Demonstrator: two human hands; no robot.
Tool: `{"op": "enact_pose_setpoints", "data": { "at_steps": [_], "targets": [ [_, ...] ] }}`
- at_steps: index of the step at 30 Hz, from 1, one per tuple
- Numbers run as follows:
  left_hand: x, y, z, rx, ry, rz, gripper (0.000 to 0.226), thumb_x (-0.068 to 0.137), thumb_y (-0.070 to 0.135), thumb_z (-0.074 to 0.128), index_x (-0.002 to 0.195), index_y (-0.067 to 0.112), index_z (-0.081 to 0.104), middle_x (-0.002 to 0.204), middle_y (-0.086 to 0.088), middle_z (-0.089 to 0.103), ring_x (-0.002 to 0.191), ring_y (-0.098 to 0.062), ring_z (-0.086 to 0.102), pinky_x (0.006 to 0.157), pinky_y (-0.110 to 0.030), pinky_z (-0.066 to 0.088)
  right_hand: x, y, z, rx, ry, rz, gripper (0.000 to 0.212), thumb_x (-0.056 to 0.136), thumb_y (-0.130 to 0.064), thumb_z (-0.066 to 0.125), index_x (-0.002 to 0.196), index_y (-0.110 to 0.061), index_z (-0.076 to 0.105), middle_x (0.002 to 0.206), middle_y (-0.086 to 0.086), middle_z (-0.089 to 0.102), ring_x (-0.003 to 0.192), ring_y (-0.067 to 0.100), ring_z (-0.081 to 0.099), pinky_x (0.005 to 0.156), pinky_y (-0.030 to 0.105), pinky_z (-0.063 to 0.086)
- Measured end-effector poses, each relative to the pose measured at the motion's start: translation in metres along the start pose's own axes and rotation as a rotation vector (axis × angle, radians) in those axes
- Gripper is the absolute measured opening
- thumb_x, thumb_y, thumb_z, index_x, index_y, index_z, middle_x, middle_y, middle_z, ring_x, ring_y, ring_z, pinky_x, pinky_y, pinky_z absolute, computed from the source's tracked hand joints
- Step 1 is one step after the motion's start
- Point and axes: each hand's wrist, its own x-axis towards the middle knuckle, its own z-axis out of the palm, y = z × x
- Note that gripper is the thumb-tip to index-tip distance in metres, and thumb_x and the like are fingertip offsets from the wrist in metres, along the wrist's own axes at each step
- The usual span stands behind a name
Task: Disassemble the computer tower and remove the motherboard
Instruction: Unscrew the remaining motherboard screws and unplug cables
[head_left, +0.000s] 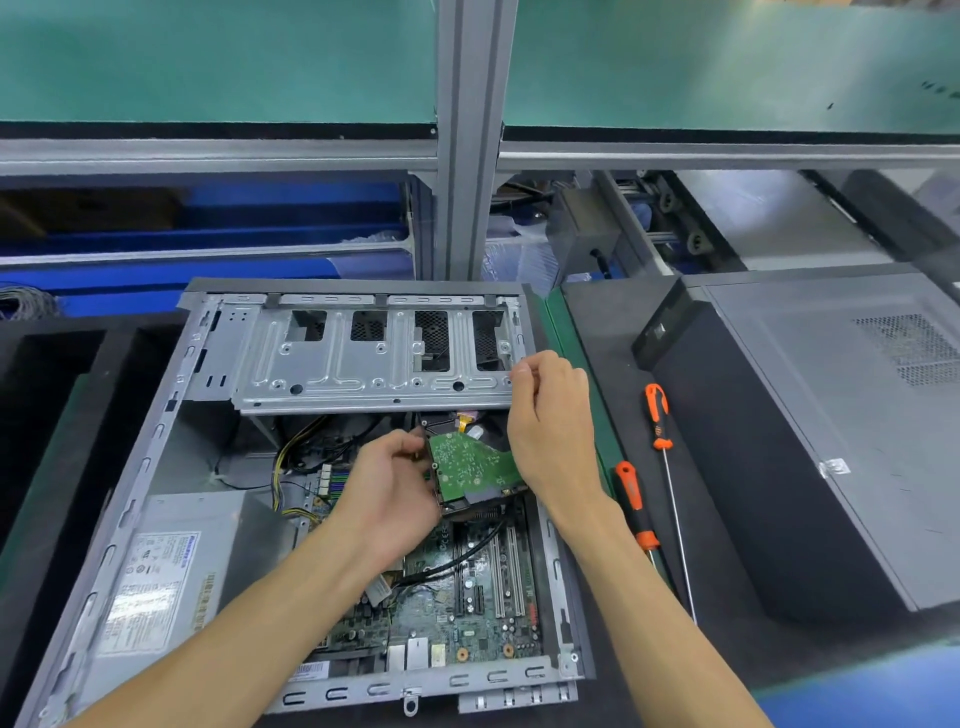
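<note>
Open grey steel computer tower (156, 441) lying on its side, mid bench; green motherboard (467, 618) w/ black slots inside, near end. Left hand (387, 493) fingers curled on green-PCB hard drive (470, 470), tilted above board. Right hand (550, 415) pinching silver drive cage (363, 364) at right end. Two orange-handled screwdrivers (636, 506) just right of the tower.

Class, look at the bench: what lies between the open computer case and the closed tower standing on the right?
In the head view, two orange-handled screwdrivers lie between the open case and the closed tower, on the dark mat.
</note>
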Motion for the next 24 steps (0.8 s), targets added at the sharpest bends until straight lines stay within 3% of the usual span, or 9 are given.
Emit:
{"op": "enact_pose_setpoints", "data": {
  "at_steps": [3,6,12,15,17,19,20,22,24],
  "targets": [
    [-0.002,0.002,0.000,0.008,-0.061,-0.066,0.048,0.100,0.028,0.041,0.141,0.005,0.045,0.142,-0.025,0.051,0.122,-0.047,0.055,0.093,-0.068,0.046,0.001,0.001,0.001,-0.006,-0.003,-0.005,0.016,0.105,-0.024,0.042,0.093,-0.020,0.053,0.086,-0.005,0.053,0.085,0.016,0.042,0.076,0.037,0.040],
    [-0.003,0.008,-0.003,0.037,-0.048,-0.095,0.047,0.100,0.030,0.043,0.140,0.007,0.048,0.143,-0.023,0.051,0.123,-0.043,0.056,0.100,-0.064,0.043,0.001,0.002,0.001,-0.007,-0.013,-0.005,0.018,0.105,-0.025,0.041,0.093,-0.020,0.053,0.086,-0.005,0.054,0.086,0.015,0.042,0.075,0.037,0.040],
    [-0.008,0.019,-0.012,0.147,-0.051,-0.176,0.046,0.099,0.035,0.045,0.140,0.015,0.049,0.140,-0.018,0.055,0.123,-0.043,0.057,0.099,-0.065,0.042,0.001,0.001,0.000,0.003,-0.021,0.000,0.019,0.106,-0.024,0.040,0.091,-0.021,0.052,0.084,-0.008,0.053,0.085,0.015,0.041,0.075,0.035,0.037],
    [-0.014,0.017,-0.013,0.152,-0.186,-0.232,0.048,0.095,0.038,0.053,0.136,0.015,0.052,0.140,-0.020,0.055,0.124,-0.043,0.055,0.098,-0.066,0.041,0.001,0.001,0.000,0.002,-0.025,0.003,0.020,0.106,-0.024,0.041,0.090,-0.021,0.053,0.085,-0.006,0.054,0.085,0.016,0.040,0.075,0.034,0.036],
    [-0.012,0.011,-0.009,0.148,-0.293,-0.225,0.051,0.092,0.026,0.063,0.139,0.017,0.045,0.144,-0.026,0.047,0.127,-0.050,0.049,0.099,-0.072,0.036,0.002,0.002,0.000,0.002,-0.034,0.006,0.021,0.106,-0.024,0.040,0.090,-0.021,0.054,0.084,-0.007,0.053,0.085,0.015,0.039,0.074,0.032,0.034],
    [-0.008,0.006,-0.008,0.184,-0.238,-0.162,0.078,0.084,-0.001,0.067,0.147,0.028,0.032,0.142,-0.030,0.047,0.120,-0.056,0.052,0.095,-0.074,0.039,0.003,0.002,0.000,0.006,-0.037,0.011,0.021,0.106,-0.024,0.041,0.091,-0.020,0.056,0.083,-0.009,0.053,0.085,0.014,0.039,0.073,0.030,0.031],
    [-0.007,0.004,-0.006,0.199,-0.200,-0.140,0.081,0.079,-0.011,0.065,0.144,0.030,0.039,0.136,-0.029,0.053,0.116,-0.056,0.055,0.092,-0.073,0.043,0.003,0.002,-0.001,0.006,-0.037,0.012,0.021,0.106,-0.024,0.041,0.092,-0.020,0.056,0.083,-0.009,0.053,0.085,0.013,0.039,0.073,0.029,0.031],
    [-0.007,0.003,-0.005,0.206,-0.178,-0.122,0.055,0.072,-0.016,0.064,0.113,0.021,0.066,0.122,-0.027,0.064,0.111,-0.055,0.059,0.088,-0.068,0.047,0.003,0.002,-0.001,0.006,-0.033,0.012,0.021,0.106,-0.024,0.041,0.092,-0.020,0.056,0.083,-0.010,0.052,0.084,0.012,0.039,0.073,0.028,0.029],
    [-0.009,0.006,-0.008,0.183,-0.140,-0.133,0.041,0.068,-0.015,0.065,0.098,0.014,0.064,0.120,-0.027,0.065,0.110,-0.055,0.060,0.088,-0.068,0.047,0.002,0.003,-0.001,0.018,-0.034,0.017,0.021,0.106,-0.025,0.041,0.091,-0.020,0.055,0.082,-0.010,0.052,0.084,0.011,0.039,0.073,0.028,0.030]
  ]
}}
